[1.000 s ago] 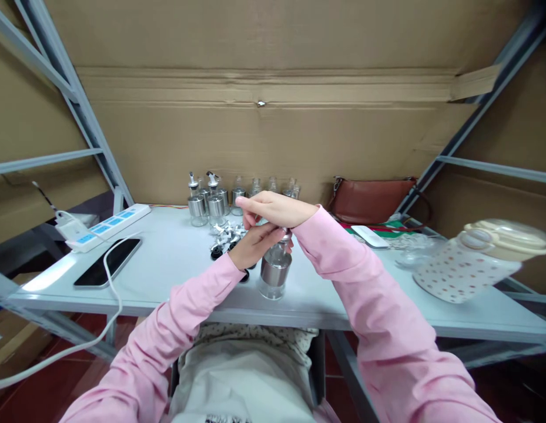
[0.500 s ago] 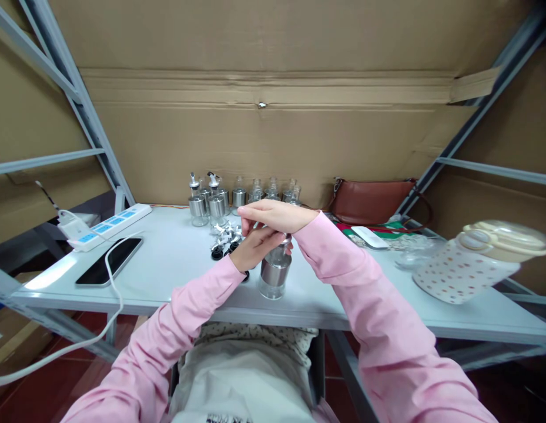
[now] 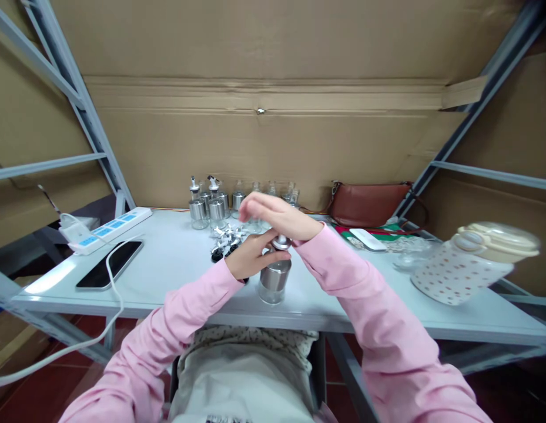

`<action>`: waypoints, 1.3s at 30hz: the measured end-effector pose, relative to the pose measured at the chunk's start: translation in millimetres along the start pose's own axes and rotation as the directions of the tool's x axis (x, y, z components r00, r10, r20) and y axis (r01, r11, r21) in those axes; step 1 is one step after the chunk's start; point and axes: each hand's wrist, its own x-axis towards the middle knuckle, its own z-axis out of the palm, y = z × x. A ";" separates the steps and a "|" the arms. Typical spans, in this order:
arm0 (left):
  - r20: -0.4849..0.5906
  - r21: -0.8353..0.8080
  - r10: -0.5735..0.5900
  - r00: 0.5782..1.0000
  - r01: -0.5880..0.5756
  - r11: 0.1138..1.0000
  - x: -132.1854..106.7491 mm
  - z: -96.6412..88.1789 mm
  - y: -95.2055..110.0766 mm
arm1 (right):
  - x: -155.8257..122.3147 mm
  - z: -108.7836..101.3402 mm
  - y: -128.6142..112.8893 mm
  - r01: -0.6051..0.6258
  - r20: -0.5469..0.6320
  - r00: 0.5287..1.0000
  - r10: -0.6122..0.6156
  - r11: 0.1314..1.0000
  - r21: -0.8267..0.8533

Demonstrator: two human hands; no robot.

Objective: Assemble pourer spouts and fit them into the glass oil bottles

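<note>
A glass bottle with a steel sleeve (image 3: 275,277) stands upright near the table's front edge, a silvery pourer top on its neck. My left hand (image 3: 254,254) grips the neck just below that top, thumb and fingers around it. Above the bottle my right hand (image 3: 277,214) is raised, fingers stretched out and pointing left, its palm lifted off the pourer. Behind my left hand lies a pile of loose pourer tops (image 3: 228,236) with black stoppers. Farther back stand two bottles with pourers, one being this bottle (image 3: 198,208), among several open-necked bottles (image 3: 238,198).
At left are a power strip (image 3: 114,228), a black phone (image 3: 110,267) and a white cable (image 3: 116,294). A brown bag (image 3: 372,204), a white flat device (image 3: 367,239) and a dotted tumbler (image 3: 464,267) stand or lie at right. Cardboard (image 3: 264,141) walls the back.
My right hand has lifted off the bottle's top and my left hand, exposing the silvery pourer. My left hand stays around the neck, and the bottle remains in place.
</note>
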 end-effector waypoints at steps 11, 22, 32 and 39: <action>-0.585 0.231 0.196 0.787 -0.070 0.970 49.2 -95.8 -26.0 | -2.1 -32.2 67.7 0.167 -0.821 0.569 -0.042 0.984 0.066; -0.594 0.256 -0.026 0.804 0.220 0.941 81.1 -91.1 -114.0 | -19.6 -17.4 119.4 -0.183 -0.832 0.550 0.073 0.982 -0.035; -0.536 0.263 -0.162 0.828 0.346 0.901 87.6 -81.7 -137.6 | -23.8 -25.9 162.3 -0.398 -0.819 0.556 0.139 0.910 -0.116; -0.518 0.202 -0.288 0.805 0.442 0.874 89.3 -81.5 -150.4 | -10.1 0.5 161.0 -0.359 -0.331 0.899 0.286 0.915 -0.186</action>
